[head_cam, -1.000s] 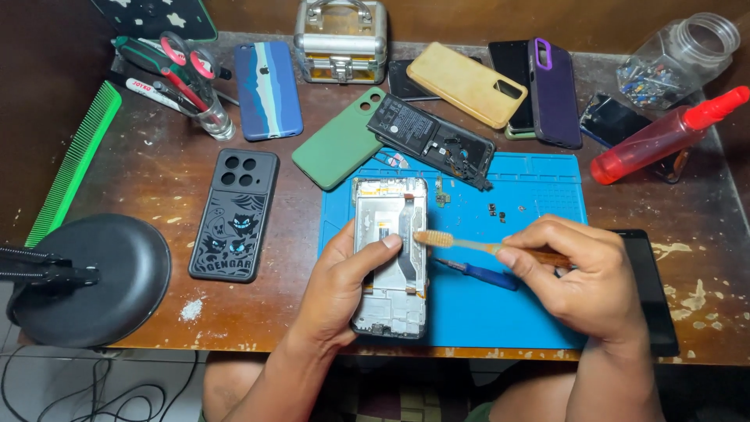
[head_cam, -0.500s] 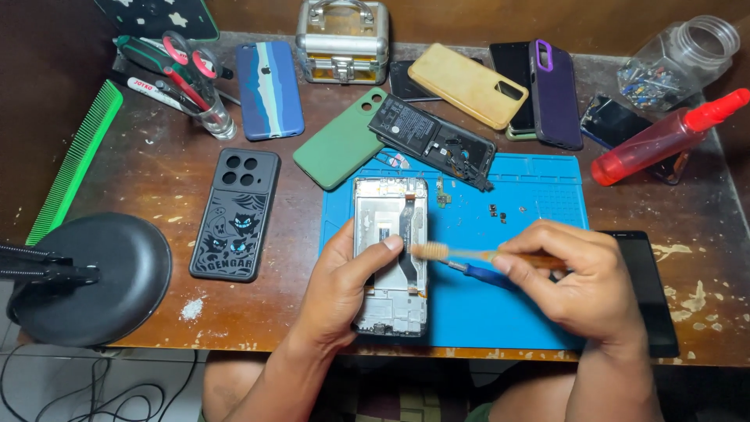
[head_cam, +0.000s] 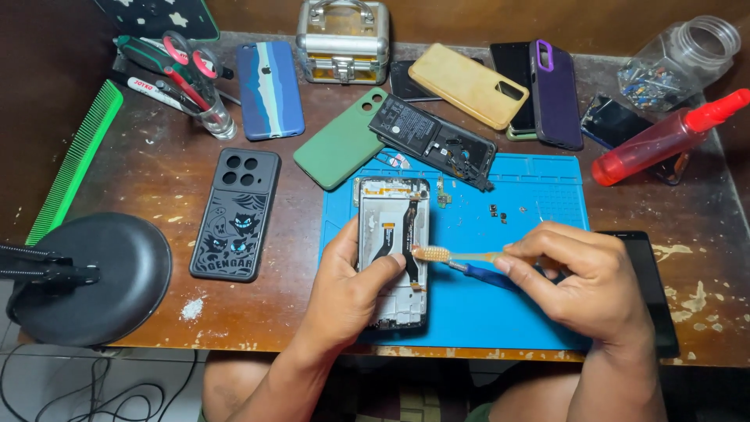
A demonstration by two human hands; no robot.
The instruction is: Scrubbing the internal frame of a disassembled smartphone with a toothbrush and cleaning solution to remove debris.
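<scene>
An opened phone frame (head_cam: 393, 227) with a black flex cable down its middle lies on a blue work mat (head_cam: 508, 312). My left hand (head_cam: 348, 285) grips the frame's lower half, thumb across its inside. My right hand (head_cam: 582, 281) holds a tan toothbrush (head_cam: 457, 255) by the handle, and its bristle head rests at the frame's right edge. A blue-handled tool (head_cam: 484, 275) lies on the mat under the brush. A removed black inner cover (head_cam: 432, 141) rests at the mat's top left.
Several phone cases lie around: black (head_cam: 236, 212), green (head_cam: 344, 148), blue striped (head_cam: 269, 87), yellow (head_cam: 467, 84), purple (head_cam: 555, 94). A red squeeze bottle (head_cam: 664, 137), a glass jar (head_cam: 680, 59), a metal box (head_cam: 342, 31), a green comb (head_cam: 74, 160) and a black lamp base (head_cam: 101, 277) surround the mat. Small screws (head_cam: 498, 211) dot it.
The toothbrush head has slid down along the phone frame toward me, from near its upper middle to its right edge lower down. My left hand stays on the frame.
</scene>
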